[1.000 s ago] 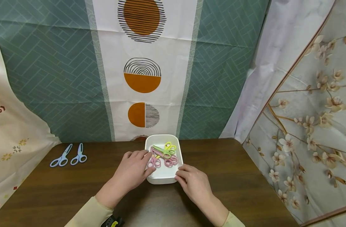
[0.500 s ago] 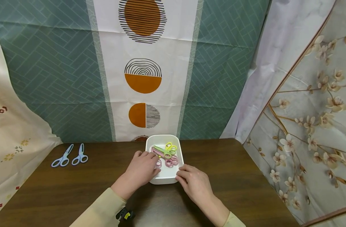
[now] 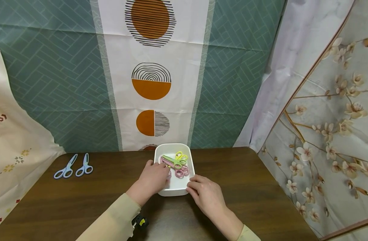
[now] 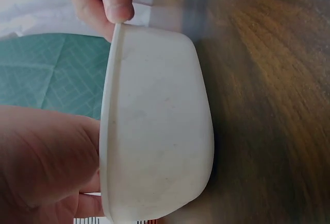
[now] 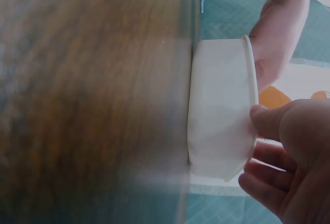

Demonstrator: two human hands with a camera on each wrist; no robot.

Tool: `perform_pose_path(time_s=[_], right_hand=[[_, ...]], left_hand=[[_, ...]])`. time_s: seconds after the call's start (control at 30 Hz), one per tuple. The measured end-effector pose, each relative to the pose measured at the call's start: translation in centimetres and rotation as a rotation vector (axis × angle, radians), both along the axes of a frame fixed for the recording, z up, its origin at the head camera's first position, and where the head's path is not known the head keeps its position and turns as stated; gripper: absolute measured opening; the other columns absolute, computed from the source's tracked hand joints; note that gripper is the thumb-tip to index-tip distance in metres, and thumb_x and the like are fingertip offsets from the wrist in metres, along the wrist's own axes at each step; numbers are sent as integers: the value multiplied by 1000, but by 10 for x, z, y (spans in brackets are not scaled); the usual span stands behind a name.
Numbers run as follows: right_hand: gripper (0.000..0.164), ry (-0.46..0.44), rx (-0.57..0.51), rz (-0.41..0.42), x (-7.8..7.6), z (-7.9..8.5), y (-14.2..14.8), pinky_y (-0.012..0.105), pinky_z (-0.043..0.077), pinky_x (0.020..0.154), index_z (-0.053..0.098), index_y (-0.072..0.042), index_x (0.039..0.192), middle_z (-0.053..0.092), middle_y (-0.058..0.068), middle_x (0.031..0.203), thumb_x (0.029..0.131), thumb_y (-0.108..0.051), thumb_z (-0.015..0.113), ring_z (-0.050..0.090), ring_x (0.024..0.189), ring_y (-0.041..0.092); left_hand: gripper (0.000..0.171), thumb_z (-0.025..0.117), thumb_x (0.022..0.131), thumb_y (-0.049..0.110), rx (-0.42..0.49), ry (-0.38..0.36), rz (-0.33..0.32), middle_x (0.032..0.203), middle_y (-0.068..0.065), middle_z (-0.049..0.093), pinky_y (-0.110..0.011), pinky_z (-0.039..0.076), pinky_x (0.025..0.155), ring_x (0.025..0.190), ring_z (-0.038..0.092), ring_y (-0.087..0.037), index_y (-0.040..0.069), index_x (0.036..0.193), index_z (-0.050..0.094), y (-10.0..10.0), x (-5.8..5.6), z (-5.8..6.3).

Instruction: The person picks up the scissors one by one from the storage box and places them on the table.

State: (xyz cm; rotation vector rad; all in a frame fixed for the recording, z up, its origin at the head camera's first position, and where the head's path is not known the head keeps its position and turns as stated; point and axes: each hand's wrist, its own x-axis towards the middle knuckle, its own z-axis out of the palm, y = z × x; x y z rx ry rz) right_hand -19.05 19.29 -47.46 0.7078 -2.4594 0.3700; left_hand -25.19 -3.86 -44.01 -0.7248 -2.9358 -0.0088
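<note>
A white plastic tray stands on the brown table, holding several pairs of small scissors. Green scissors lie across pink scissors, with yellow scissors behind them. My left hand reaches over the tray's left wall, its fingers down among the scissors. Another pink pair shows partly beside that hand. The left fingertips are hidden, in the left wrist view behind the tray wall. My right hand pinches the tray's rim at the near right corner, thumb outside in the right wrist view.
Two pairs of light-blue scissors lie side by side at the table's far left. A hanging cloth with orange circles rises behind the table's back edge. A flowered curtain borders the right side.
My left hand has moved right and down into the tray, covering more of the leftmost pink scissors. The right hand keeps its hold on the rim.
</note>
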Motion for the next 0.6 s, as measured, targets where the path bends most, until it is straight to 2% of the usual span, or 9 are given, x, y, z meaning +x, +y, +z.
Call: perform_pose_path(time_s=[0.33, 0.6], right_hand=[[7, -4, -8, 5, 0, 0, 1, 38, 63, 80, 85, -23, 96, 77, -5, 111, 94, -26, 90, 74, 100, 15], [9, 29, -5, 8, 1, 0, 0, 37, 63, 79, 84, -22, 95, 76, -5, 109, 91, -24, 92, 74, 98, 15]], left_hand=[[16, 78, 100, 22, -32, -40, 16, 107, -12, 76, -64, 41, 113, 95, 72, -33, 9, 109, 81, 4, -6, 1], [10, 74, 101, 18, -79, -48, 22, 104, -9, 76, -58, 43, 103, 91, 70, -27, 13, 107, 81, 8, -11, 0]])
